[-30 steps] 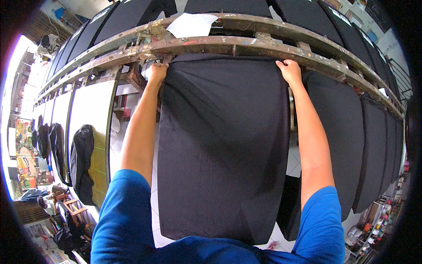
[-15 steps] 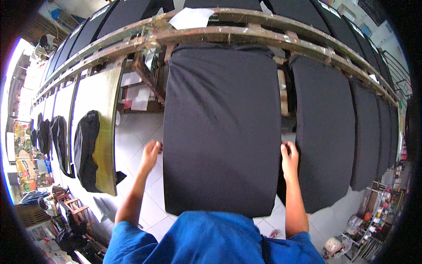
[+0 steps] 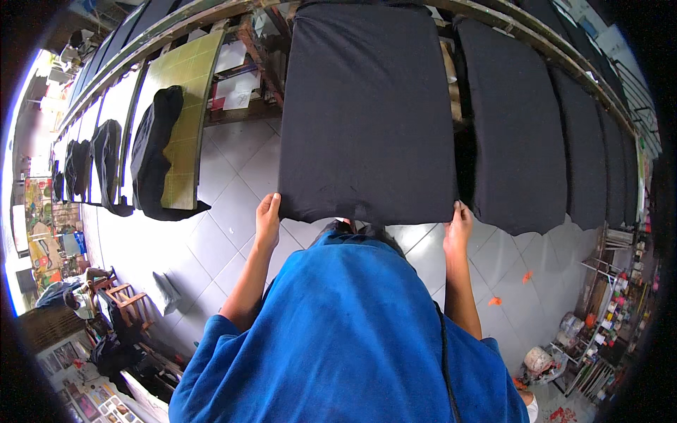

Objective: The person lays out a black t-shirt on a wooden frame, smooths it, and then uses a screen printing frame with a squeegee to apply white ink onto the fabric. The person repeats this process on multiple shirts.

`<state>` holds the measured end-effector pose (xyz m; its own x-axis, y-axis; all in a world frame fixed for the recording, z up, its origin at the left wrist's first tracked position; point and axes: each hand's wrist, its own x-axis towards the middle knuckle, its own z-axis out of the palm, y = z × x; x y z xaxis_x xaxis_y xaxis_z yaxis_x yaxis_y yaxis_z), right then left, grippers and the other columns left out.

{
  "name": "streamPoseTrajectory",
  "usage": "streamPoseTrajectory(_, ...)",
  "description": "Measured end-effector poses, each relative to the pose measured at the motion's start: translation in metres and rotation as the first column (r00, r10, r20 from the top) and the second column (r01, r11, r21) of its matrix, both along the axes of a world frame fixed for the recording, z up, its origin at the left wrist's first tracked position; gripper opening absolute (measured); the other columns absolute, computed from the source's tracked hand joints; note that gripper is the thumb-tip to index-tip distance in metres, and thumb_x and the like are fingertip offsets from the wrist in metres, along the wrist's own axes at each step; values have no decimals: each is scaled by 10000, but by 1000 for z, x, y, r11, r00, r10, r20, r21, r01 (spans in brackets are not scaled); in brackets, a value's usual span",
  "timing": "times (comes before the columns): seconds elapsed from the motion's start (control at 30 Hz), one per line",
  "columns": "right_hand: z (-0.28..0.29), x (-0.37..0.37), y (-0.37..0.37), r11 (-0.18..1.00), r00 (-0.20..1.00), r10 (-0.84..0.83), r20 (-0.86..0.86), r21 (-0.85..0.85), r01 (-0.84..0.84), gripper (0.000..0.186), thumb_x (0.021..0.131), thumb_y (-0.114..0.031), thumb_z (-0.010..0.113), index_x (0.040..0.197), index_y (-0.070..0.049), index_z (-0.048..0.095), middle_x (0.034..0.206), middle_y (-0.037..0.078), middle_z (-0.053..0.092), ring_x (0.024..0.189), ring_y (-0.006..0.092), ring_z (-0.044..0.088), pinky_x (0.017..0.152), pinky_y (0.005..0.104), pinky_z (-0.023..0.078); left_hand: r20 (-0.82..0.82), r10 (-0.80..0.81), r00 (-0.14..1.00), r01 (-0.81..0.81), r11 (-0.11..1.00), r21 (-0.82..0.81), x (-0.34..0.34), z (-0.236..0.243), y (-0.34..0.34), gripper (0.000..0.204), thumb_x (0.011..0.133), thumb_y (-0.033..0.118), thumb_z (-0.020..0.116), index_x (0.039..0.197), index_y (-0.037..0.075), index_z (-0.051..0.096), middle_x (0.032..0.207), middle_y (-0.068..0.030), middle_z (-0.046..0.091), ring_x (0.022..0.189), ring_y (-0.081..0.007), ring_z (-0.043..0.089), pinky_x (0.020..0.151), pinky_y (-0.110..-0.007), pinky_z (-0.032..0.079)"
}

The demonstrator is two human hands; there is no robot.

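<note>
In front of me a black cloth (image 3: 370, 120) lies stretched over a long flat board, its near edge slightly wavy and some faint creases towards the far end. At the cloth's near left corner, my left hand (image 3: 268, 218) is closed, thumb and fingers pinching the edge. My right hand (image 3: 458, 225) grips the near right corner in the same way. The board under the cloth is hidden.
More cloth-covered boards (image 3: 518, 134) stand in a row to the right. On the left are pale boards (image 3: 185, 134) with bunched black cloths (image 3: 155, 151). A wooden rail (image 3: 226, 8) runs behind. A rack of containers (image 3: 610, 310) stands lower right.
Both hands have moved from the cloth's sides to its near corners and now pinch them. The view has shifted, so the board sits higher and more of my blue shirt shows.
</note>
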<state>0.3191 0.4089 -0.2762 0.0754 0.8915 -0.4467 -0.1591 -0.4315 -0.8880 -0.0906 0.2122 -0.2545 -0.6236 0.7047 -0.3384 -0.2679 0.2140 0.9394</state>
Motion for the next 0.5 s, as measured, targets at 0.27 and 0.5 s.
streamPoseTrajectory(0.27, 55, 4, 8, 935, 826, -114, 551, 341, -99, 269, 931, -275, 601, 938, -5, 601, 764, 63, 591, 652, 201, 552, 600, 319, 448, 93, 246, 965, -255, 962, 97, 10, 1, -10, 174, 942, 203, 615, 880, 42, 597, 772, 11, 589, 674, -68, 504, 620, -254, 413)
streamPoseTrajectory(0.5, 94, 32, 36, 763, 245, -243, 939, 340, -550, 199, 925, -231, 577, 909, -33, 567, 866, 164, 636, 819, 372, 629, 684, 462, 498, -668, 168, 725, -252, 967, -31, 56, 53, -23, 234, 865, 152, 674, 729, -5, 567, 683, -36, 537, 640, -116, 490, 583, -284, 401)
